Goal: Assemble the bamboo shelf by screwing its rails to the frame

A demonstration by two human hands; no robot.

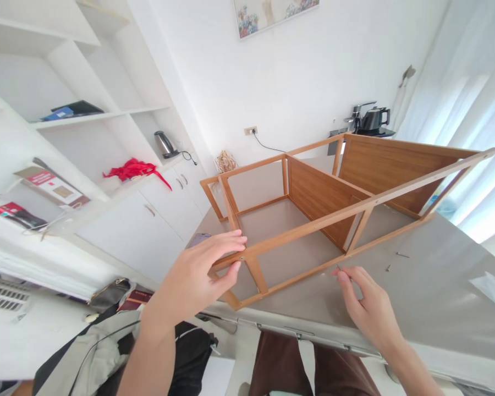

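A: We're in a bright, white-walled room, so what's out on the far left?

B: Built-in white shelving (76,122)! A heap of red fabric (134,169) droops over the ledge, and there's a steel kettle (163,144) just to its right.

A: Moving right, into the action?

B: Here's the left hand (202,269), at the near left end of a wooden frame (324,221)! Thumb and fingers are parted, one on either side of the rail by its corner joint; whether they're squeezing it, I cannot tell.

A: And where's that frame?

B: Right across the greyish table (433,297), long rails slanting away to the right, brown panels set between them!

A: Then the right hand (365,302)?

B: Just this side of the lower rail, thumb and forefinger pinched together on a small thin piece (339,268), too tiny to make out fully!

A: Anything beyond?

B: A black kettle (375,118) at the back, two loose screws (403,254) near the right hand, the white curtain (478,110), and clear plastic (493,290) at far right
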